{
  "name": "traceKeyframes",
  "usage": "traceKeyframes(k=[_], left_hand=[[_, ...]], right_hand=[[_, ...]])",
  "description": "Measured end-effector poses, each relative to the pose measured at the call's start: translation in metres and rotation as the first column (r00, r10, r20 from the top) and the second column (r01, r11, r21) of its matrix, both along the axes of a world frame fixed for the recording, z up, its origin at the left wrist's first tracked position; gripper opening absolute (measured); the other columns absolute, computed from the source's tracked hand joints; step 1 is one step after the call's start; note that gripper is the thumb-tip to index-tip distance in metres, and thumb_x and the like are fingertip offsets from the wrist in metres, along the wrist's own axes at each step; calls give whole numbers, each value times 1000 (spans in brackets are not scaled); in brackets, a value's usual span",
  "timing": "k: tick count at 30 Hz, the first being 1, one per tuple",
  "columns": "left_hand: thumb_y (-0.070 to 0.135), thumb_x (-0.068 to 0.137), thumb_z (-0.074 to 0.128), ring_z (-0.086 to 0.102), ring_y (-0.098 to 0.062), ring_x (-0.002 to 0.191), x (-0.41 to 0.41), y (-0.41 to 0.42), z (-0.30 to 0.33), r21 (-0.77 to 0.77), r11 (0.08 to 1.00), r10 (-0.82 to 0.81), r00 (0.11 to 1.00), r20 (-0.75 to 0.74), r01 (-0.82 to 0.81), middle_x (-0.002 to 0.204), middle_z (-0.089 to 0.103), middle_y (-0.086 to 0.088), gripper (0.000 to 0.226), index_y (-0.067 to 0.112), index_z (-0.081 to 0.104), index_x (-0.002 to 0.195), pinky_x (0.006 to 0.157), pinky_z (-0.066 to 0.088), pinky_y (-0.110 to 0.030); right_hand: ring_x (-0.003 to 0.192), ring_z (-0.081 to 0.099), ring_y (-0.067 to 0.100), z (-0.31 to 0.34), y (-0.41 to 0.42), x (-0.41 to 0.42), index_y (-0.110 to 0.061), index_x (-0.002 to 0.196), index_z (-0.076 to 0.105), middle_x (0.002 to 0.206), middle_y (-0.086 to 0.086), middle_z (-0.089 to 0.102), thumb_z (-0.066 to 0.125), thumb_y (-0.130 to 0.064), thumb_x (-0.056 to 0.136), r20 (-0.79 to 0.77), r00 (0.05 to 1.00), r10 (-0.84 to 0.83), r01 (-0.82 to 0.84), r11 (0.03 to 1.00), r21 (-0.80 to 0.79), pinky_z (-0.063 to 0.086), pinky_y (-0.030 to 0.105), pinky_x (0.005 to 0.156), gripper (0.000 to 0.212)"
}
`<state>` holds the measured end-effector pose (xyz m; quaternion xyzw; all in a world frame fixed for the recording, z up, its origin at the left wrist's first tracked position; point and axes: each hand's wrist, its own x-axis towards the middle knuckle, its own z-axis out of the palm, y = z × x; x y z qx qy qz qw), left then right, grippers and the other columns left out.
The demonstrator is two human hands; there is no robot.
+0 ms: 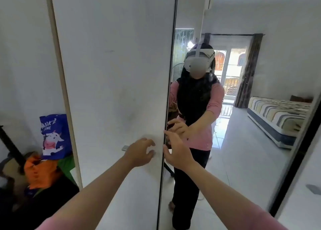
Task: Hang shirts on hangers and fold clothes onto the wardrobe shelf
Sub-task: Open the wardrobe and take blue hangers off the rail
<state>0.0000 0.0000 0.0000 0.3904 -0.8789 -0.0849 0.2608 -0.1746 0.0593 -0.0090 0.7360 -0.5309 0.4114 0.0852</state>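
A white wardrobe door (114,84) fills the middle of the head view, with a small metal handle (125,148) low on it. My left hand (139,152) hovers just right of that handle, fingers curled and apart, holding nothing. My right hand (175,151) reaches the seam between the white door and the mirrored door (243,143), fingers spread at the edge. The mirror reflects me in a pink top. No shirt or hanger is in either hand.
At lower left lies a heap of clothes: an orange garment (39,172), green and black cloth, and a blue bag with a cow print (54,134). A dark stand leg (10,146) crosses there. The mirror shows a striped bed (278,115) and a balcony door.
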Motion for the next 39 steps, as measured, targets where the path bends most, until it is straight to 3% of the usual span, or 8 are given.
traceKeyframes(k=[4, 10, 16, 24, 29, 39], left_hand=[[38, 82, 51, 63, -14, 84, -1, -9, -27, -14, 1000, -7, 1000, 10, 7, 94, 66, 4, 28, 23, 68, 99, 78, 51, -37], [50, 79, 46, 61, -6, 82, -4, -25, -45, -41, 999, 25, 995, -96, -29, 89, 64, 14, 32, 34, 70, 92, 79, 47, -37], [42, 83, 58, 61, 3, 83, -3, -35, -56, 21, 1000, -11, 980, -201, 16, 87, 68, 21, 16, 35, 67, 94, 77, 52, -42], [32, 80, 62, 60, 0, 83, -3, -26, -62, 42, 999, 3, 954, -298, 10, 82, 64, 24, 12, 28, 71, 88, 78, 49, -47], [31, 81, 60, 60, -5, 81, 14, -10, -64, 61, 997, -21, 952, -306, 42, 83, 66, 13, 17, 22, 73, 90, 78, 50, -39], [13, 87, 63, 54, 2, 98, 66, 48, -61, 119, 992, 2, 953, -303, 35, 95, 65, 10, 14, 19, 71, 97, 89, 34, -3]], right_hand=[[106, 60, 12, -29, -9, -6, -8, 135, 45, 120, 6, 58, 52, -28, 88, 136, 991, 14, -17, 1000, 16, 54, 27, 85, 51], [92, 62, 11, -55, -27, -11, -5, 126, 56, 105, 6, 64, 59, -16, 89, 188, 980, 64, -44, 993, -112, 55, 27, 76, 40], [92, 63, 9, -73, -44, -7, 2, 113, 65, 97, 8, 68, 67, -3, 83, 282, 957, 72, 12, 959, -284, 54, 20, 77, 30], [85, 63, 8, -78, -51, -5, 0, 104, 68, 91, 7, 68, 71, -2, 81, 326, 941, 90, 31, 937, -349, 53, 17, 74, 22], [88, 65, 7, -81, -36, 4, -5, 110, 63, 98, 0, 65, 66, -4, 85, 420, 871, 256, -149, 951, -270, 56, 20, 74, 25], [90, 66, 14, -78, 24, 57, -20, 114, 60, 98, 0, 66, 67, -9, 86, 552, 784, 283, -235, 959, -158, 59, 30, 76, 31]])
